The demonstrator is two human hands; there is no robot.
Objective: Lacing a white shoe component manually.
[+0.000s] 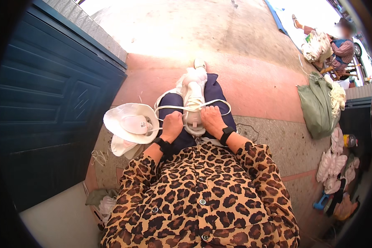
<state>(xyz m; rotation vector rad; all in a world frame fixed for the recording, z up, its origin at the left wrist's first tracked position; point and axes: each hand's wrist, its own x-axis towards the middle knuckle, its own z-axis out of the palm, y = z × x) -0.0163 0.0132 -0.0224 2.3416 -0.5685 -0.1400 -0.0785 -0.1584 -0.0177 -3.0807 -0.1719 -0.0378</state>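
Observation:
A white lace-up shoe (193, 91) lies lengthwise across my lap, its opening toward me and its toe pointing away. White shoelace (217, 100) loops out on both sides of it. My left hand (172, 125) is closed at the shoe's left side, with lace running from its fingers. On the other side, my right hand (213, 120) is closed at the lacing, gripping the lace close to the tongue. The fingertips of both hands are partly hidden. Pale cloth (179, 87) lies under the shoe, over my dark trousers (214, 84).
Left of my knees stands an open white bag (119, 117) holding a pale shoe-shaped piece (134, 124). A dark blue door (58, 95) rises at the left. At the right are a green sack (316, 105), several wrapped pale bundles (331, 163) and a seated person (343, 51).

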